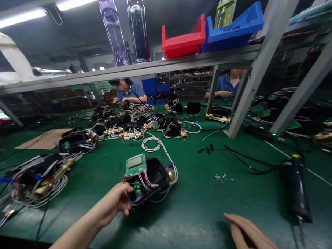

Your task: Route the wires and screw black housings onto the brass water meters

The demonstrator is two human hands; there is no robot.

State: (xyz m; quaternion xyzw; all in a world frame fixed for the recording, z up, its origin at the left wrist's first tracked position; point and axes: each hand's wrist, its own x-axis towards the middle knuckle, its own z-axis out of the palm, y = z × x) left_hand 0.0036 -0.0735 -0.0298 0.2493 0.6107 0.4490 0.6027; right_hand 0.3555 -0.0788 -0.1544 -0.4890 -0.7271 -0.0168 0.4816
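Note:
My left hand (pixel 117 200) grips the near left edge of a black plastic meter housing (pixel 155 175), thumb on the rim and fingers below it. The housing is open at the top. Out of it rises a green circuit board (pixel 136 165) with a small display, joined by white and red wires. Inside near my thumb sits a green cylindrical part (pixel 138 189), and a brass fitting (pixel 171 175) shows on the far right side. Over the table at the lower right, my right hand (pixel 253 238) has its fingers stretched out, holding nothing.
A black electric screwdriver (pixel 296 189) is at the right. Small white pieces (pixel 223 177) and black strips (pixel 207 149) lie mid-table. More wired housings with brass fittings (pixel 55 176) are left and behind. A metal post (pixel 263 70) supports the shelf. Two people sit opposite.

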